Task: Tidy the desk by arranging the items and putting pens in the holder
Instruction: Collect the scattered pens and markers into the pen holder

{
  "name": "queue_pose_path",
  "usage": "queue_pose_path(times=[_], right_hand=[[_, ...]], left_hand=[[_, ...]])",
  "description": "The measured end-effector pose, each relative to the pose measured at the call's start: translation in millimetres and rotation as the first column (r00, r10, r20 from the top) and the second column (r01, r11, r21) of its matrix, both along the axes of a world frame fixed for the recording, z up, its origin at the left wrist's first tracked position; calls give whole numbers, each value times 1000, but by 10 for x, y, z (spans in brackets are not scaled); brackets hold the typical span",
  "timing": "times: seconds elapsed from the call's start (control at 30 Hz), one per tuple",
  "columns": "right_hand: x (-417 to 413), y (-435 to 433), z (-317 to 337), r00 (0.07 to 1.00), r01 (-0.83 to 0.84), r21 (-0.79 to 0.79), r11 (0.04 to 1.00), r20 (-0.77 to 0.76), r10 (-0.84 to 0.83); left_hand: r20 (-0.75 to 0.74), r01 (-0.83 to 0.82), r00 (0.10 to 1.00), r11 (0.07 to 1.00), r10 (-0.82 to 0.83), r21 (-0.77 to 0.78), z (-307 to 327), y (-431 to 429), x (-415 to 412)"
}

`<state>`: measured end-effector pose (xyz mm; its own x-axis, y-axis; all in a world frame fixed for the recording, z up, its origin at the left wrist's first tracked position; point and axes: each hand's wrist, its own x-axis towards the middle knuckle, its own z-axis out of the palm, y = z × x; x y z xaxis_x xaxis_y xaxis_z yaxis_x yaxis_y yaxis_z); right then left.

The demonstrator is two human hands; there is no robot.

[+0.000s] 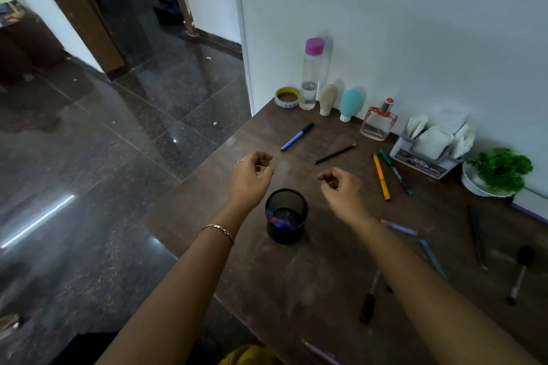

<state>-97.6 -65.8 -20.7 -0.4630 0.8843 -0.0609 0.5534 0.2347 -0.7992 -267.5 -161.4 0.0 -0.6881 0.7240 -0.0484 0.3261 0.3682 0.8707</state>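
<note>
forearms [184,284] forward; left hand [252,178], right hand [344,190] half-curled

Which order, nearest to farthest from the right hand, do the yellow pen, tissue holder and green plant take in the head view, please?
1. Yellow pen, just right of the right hand.
2. Tissue holder, farther right, by the wall.
3. Green plant, farthest right.

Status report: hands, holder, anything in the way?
Left hand, right hand empty, fingers loosely curled. Mesh holder upright between wrists. Pens scattered on desk; nothing blocking holder.
</note>
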Motion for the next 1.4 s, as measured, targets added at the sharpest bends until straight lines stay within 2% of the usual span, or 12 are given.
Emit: queue_pose_path(times=[0.13,0.3,0.47,0.6,0.73,0.9,1.0,1.07,1.17,1.23,1.3,1.4], right_hand=[[-76,362,-32,985,96,33,995,137,-100],[-208,818,-235,929,37,178,983,356,-100],[-337,1045,-408,811,-245,274,930,584,42],[-462,1106,-400,602,-574,293,764,784,151],[-555,1190,-368,503,-665,248,705,846,178],[-602,1218,-350,472,-697,214,684,855,213],[-566,1207,-353,540,-668,257,699,813,217],[-524,1158,-338,645,-598,338,726,741,186],[-470,1031,-232,867,-319,465,826,496,56],[-417,907,-122,964,-105,521,847,263,-43],[-334,750,20,998,42,528,848,26,-65],[-152,410,267,971,123,418,900,-239,-21]], left_hand=[[-61,21,998,990,-30,-141,-205,571,-298],[-154,159,965,939,-213,-304,-462,1179,-602],[-228,249,905,880,-360,-404,-664,1556,-783],[-247,322,850,829,-466,-457,-781,1768,-835],[-230,342,841,812,-489,-474,-834,1879,-862],[-134,355,880,819,-455,-452,-901,1918,-929],[-129,368,880,828,-458,-423,-878,1871,-904],[-64,402,890,842,-452,-361,-828,1793,-868],[135,419,907,886,-398,-198,-612,1566,-751],[243,382,902,922,-357,-64,-387,1308,-634],[308,342,889,939,-339,45,-154,999,-521],[310,316,886,939,-343,136,78,484,-379]])
